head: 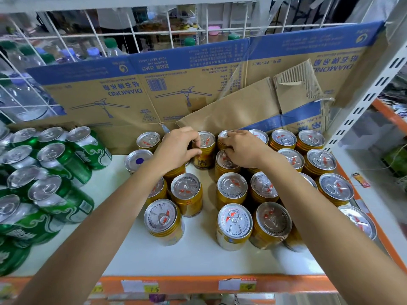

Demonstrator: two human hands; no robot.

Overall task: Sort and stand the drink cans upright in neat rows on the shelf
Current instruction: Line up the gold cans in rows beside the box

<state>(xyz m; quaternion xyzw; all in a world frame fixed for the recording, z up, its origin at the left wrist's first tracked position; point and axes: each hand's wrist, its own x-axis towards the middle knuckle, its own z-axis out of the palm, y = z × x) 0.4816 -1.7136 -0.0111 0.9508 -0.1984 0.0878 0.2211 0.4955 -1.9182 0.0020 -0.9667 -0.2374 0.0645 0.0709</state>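
Head view: left hand gripping gold can, upper centre, likely closing back-row gap. Right hand curling fingers over neighbouring can, probably steadying it. Green cans sitting grouped at left.

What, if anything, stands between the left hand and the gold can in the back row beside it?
Nothing visible does. The left hand grips the gold can, thumb and fingers curled round its side. The right hand rests on the neighbouring cans to its right, not in the way.
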